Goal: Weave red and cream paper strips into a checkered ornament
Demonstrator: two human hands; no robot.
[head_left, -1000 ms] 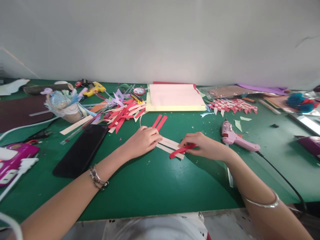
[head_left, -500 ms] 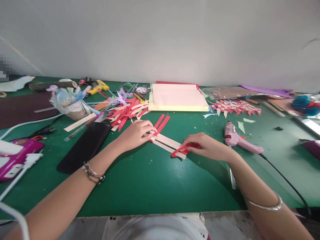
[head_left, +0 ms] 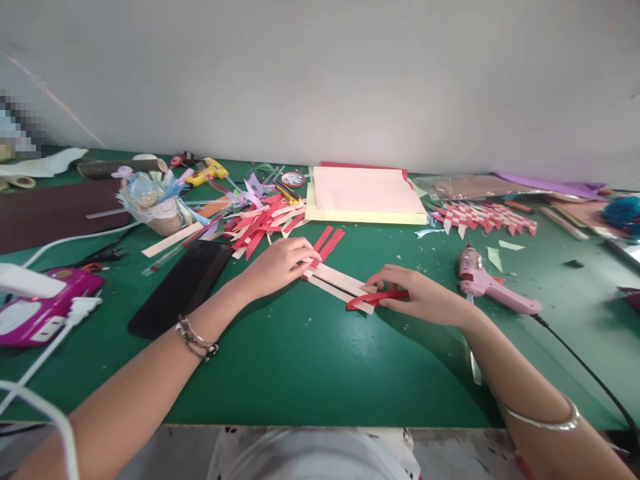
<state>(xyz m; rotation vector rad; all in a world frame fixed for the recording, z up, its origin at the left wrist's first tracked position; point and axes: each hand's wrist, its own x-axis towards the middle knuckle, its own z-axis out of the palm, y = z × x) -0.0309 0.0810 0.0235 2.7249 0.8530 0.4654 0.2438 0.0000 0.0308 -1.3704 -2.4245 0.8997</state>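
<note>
Two pale pink paper strips lie slantwise on the table in front of me. Two red strips cross their left end and stick out beyond it. My left hand presses this crossing with its fingertips, hiding part of it. At the other end, a loose red paper strip runs across the pink ones, bent near its tip. My right hand pinches that strip between thumb and fingers; the strip's far end is partly covered by the hand.
Behind lie a heap of red and pink strips, stacked paper sheets and a woven checkered piece. A pink glue gun with a cord rests right of my hand. A black phone and magenta power strip lie left.
The right hand has turned the red strip a little, so it lies flatter across the pink ends. My left hand keeps its place on the crossing. The whole view has shifted slightly.
</note>
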